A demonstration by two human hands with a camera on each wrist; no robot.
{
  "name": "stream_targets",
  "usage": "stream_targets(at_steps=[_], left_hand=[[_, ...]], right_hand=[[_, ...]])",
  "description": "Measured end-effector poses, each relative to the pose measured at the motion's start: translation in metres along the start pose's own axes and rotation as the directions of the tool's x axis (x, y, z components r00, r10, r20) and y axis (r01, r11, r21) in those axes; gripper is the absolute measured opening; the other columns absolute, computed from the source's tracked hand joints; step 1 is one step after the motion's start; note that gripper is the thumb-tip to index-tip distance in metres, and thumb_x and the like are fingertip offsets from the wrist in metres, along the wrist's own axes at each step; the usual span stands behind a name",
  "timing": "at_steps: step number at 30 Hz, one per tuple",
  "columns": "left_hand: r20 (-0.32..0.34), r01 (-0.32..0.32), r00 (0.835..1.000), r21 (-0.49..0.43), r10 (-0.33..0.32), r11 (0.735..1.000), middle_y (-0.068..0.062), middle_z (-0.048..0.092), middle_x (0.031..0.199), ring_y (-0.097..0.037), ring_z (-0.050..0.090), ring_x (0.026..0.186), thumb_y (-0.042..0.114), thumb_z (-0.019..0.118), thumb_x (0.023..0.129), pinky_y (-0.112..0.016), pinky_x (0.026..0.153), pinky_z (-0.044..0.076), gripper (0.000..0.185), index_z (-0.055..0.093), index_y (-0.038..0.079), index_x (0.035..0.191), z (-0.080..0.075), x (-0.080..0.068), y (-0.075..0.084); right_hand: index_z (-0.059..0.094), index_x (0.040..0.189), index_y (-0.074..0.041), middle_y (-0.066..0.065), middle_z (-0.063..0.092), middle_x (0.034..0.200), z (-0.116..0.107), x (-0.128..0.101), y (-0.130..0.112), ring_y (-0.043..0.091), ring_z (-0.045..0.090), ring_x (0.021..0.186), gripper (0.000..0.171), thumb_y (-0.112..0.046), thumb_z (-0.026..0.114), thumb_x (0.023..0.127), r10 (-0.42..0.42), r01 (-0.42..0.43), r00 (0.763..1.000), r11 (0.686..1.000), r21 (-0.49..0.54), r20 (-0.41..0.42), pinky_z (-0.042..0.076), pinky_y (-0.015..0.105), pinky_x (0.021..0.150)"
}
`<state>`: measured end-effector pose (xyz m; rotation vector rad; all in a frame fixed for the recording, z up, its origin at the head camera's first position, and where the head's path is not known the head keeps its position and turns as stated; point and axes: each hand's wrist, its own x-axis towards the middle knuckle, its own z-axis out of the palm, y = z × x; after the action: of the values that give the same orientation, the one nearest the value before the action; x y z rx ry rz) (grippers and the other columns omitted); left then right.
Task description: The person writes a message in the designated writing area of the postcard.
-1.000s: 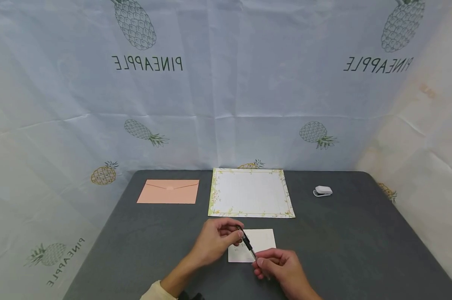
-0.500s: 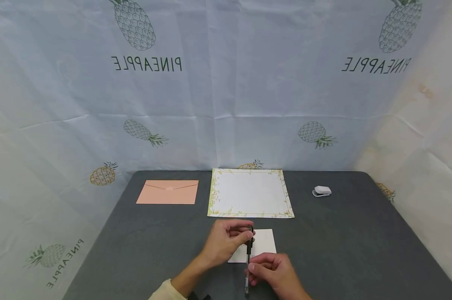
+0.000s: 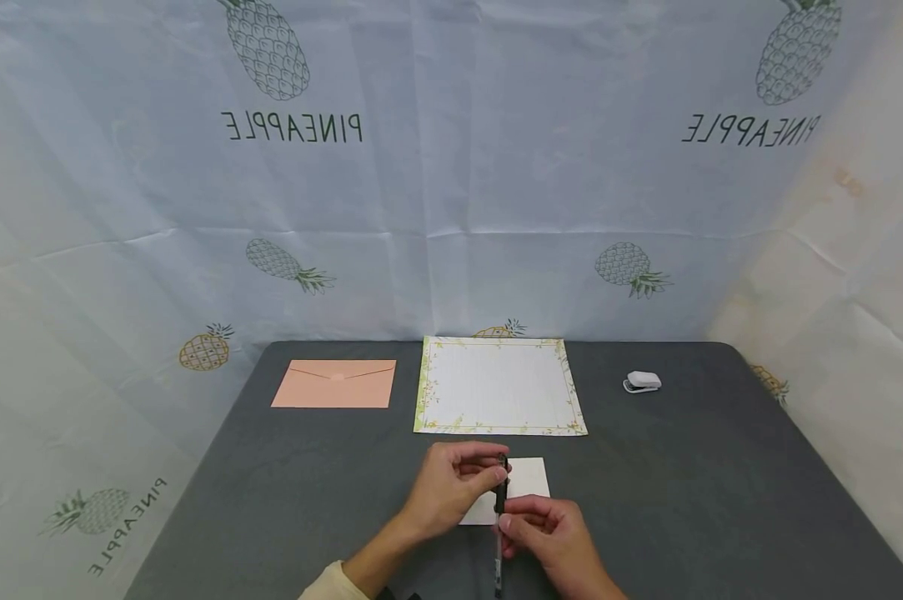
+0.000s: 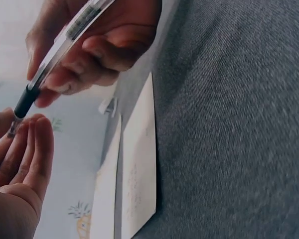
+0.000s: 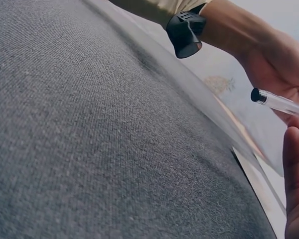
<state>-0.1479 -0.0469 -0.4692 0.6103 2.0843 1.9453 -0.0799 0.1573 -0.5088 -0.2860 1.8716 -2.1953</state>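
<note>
A gel pen (image 3: 500, 497) with a see-through barrel and black grip section is held between both hands above the small white card (image 3: 529, 478). My left hand (image 3: 451, 487) pinches its far end between thumb and fingers. Lower on the barrel, my right hand (image 3: 550, 537) grips it with thumb and index finger. From the left wrist, the black grip (image 4: 27, 101) ends in a clear tip between the left thumb and fingertips. The pen's black end plug (image 5: 258, 95) shows in the right wrist view, pointing back toward the body. My left hand covers part of the card.
Behind the card lies a large white sheet (image 3: 499, 385) with a floral border. A pink envelope (image 3: 334, 385) is at the back left of the dark table (image 3: 286, 483), and a small white stapler (image 3: 642, 382) at the back right. A printed curtain (image 3: 451, 167) hangs behind.
The pen has swung from a slant to pointing straight toward the body. My left hand has shifted right, and my right hand has slid slightly up the barrel in the last half second.
</note>
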Motion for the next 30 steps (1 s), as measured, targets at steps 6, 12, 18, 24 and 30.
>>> stream_targets(at_steps=[6, 12, 18, 24, 30], left_hand=[[0.011, 0.013, 1.000, 0.007, -0.013, 1.000, -0.019, 0.083, 0.113, -0.006, 0.081, 0.093, 0.010, 0.079, 0.100, -0.020, 0.085, 0.067, 0.030, 0.079, 0.001, 0.129, -0.005, -0.001, -0.001], [0.050, 0.001, 0.999, 0.017, -0.002, 1.000, -0.018, 0.082, 0.117, -0.005, 0.080, 0.098, 0.009, 0.080, 0.099, -0.020, 0.089, 0.067, 0.034, 0.077, -0.002, 0.130, -0.009, -0.002, 0.001], [0.100, -0.010, 0.995, -0.009, 0.011, 1.000, -0.022, 0.081, 0.122, -0.008, 0.080, 0.107, 0.008, 0.079, 0.100, -0.021, 0.093, 0.066, 0.034, 0.075, -0.003, 0.133, -0.016, -0.005, 0.001], [0.148, -0.021, 0.989, -0.034, 0.026, 0.999, -0.033, 0.075, 0.128, -0.020, 0.080, 0.114, 0.006, 0.077, 0.101, -0.022, 0.098, 0.065, 0.040, 0.070, -0.009, 0.137, -0.023, -0.009, -0.001], [0.152, -0.044, 0.987, -0.053, 0.052, 0.998, -0.038, 0.071, 0.130, -0.037, 0.078, 0.118, 0.002, 0.076, 0.101, -0.024, 0.100, 0.065, 0.041, 0.067, -0.013, 0.138, -0.031, -0.013, -0.002]], right_hand=[[0.060, 0.123, 0.030, -0.005, 0.083, 0.096, -0.004, -0.001, -0.002, 0.007, 0.078, 0.077, 0.035, 0.000, 0.067, 0.105, -0.010, 0.011, 1.000, 1.000, -0.014, 0.021, 0.069, 0.026, 0.075], [0.060, 0.123, 0.030, -0.004, 0.084, 0.097, -0.010, -0.001, -0.005, 0.008, 0.078, 0.079, 0.036, 0.001, 0.068, 0.104, -0.006, 0.006, 1.000, 1.000, -0.017, 0.029, 0.069, 0.027, 0.075], [0.059, 0.122, 0.030, -0.005, 0.083, 0.096, -0.016, -0.002, -0.008, 0.008, 0.078, 0.078, 0.036, 0.001, 0.069, 0.104, -0.001, 0.001, 1.000, 1.000, -0.028, 0.024, 0.069, 0.027, 0.075], [0.061, 0.122, 0.030, -0.003, 0.084, 0.096, -0.024, -0.003, -0.009, 0.009, 0.078, 0.078, 0.034, 0.003, 0.069, 0.103, -0.008, 0.009, 1.000, 0.999, -0.048, 0.017, 0.070, 0.028, 0.074], [0.063, 0.121, 0.028, -0.001, 0.084, 0.095, -0.033, -0.005, -0.014, 0.011, 0.078, 0.077, 0.033, 0.002, 0.070, 0.103, -0.005, 0.004, 1.000, 0.996, -0.084, -0.008, 0.070, 0.031, 0.073]])
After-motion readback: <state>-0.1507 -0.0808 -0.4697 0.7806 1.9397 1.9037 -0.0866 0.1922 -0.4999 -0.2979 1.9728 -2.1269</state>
